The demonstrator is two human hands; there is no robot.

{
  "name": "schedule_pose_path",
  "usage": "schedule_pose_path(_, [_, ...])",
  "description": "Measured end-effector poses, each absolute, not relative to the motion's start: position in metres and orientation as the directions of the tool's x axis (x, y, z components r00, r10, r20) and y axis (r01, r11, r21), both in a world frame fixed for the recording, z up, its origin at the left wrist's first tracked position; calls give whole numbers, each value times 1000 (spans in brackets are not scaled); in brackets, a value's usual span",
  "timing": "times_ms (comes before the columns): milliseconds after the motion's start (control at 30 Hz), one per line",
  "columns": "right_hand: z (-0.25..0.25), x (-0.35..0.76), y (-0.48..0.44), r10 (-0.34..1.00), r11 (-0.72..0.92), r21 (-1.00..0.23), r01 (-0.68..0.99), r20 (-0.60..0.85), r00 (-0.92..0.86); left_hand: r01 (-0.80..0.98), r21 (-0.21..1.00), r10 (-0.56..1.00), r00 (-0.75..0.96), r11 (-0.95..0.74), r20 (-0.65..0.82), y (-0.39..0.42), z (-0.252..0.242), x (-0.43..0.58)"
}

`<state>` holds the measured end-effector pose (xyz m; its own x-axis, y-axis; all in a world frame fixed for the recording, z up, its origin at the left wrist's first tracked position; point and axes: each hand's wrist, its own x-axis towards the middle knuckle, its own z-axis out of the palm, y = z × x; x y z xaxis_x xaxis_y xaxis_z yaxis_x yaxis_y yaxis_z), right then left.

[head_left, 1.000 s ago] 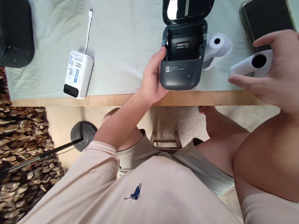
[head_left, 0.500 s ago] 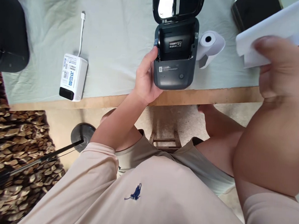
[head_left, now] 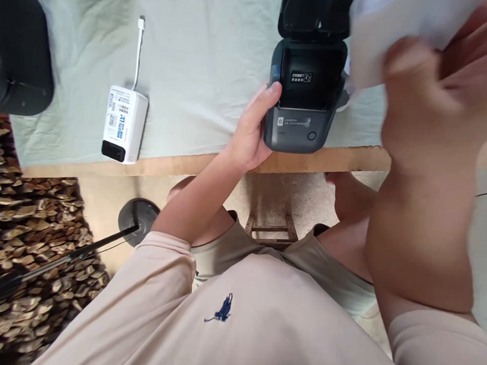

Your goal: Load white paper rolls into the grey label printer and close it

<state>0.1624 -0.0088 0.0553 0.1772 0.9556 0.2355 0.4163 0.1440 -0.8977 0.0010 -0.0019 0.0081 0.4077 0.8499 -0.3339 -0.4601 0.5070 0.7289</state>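
Note:
My left hand (head_left: 253, 130) grips the left side of a dark portable label printer (head_left: 292, 138), thumb on its edge. The printer's lid (head_left: 316, 12) stands up, and its paper bay shows a small printed label inside with no roll in it. My right hand (head_left: 436, 101), smeared by motion, pinches a piece of white paper (head_left: 374, 41) close to the printer's upper right. Dark marks show at the paper's top edge. A white paper roll (head_left: 344, 99) lies on the table, mostly hidden behind the printer and my right hand.
On the cloth-covered table (head_left: 191, 90) lies a white power bank (head_left: 126, 124) with a short cable (head_left: 138, 53). Black bags or cases (head_left: 19, 50) stand at the far left. The table's wooden edge (head_left: 203, 162) runs across in front of me. A stand base (head_left: 136, 219) is on the floor.
My right hand has moved left with the paper, up beside the printer. My left hand has shifted the printer slightly right, and the paper roll has become mostly hidden.

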Motion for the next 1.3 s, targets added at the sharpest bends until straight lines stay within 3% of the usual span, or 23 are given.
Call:
schedule_pose_path(100, [62, 152, -15, 939, 230, -691, 685, 344, 31, -479, 731, 852, 447, 486, -273, -4, 5, 1])
schedule_pose_path(200, [63, 155, -17, 959, 218, -568, 793, 276, -66, -476, 763, 869, 442, 437, -222, -5, 4, 1])
schedule_pose_path(400, [52, 158, -9, 993, 108, -363, 926, 85, -82, -447, 789, 868, 450, 421, -208, -7, 7, 2])
schedule_pose_path(600, [42, 158, -9, 981, 179, -408, 895, 145, -130, -447, 773, 854, 467, 451, -229, -5, 2, 0])
schedule_pose_path(833, [35, 157, -14, 906, 379, -457, 804, 358, -224, -549, 671, 830, 527, 498, -185, -1, 7, -2])
schedule_pose_path(1133, [31, 155, -23, 854, 485, -469, 738, 438, -282, -481, 759, 867, 450, 438, -215, -3, 1, -3])
schedule_pose_path(1300, [37, 158, -22, 861, 384, -624, 681, 509, -19, -471, 786, 865, 478, 401, -155, -3, -1, -4])
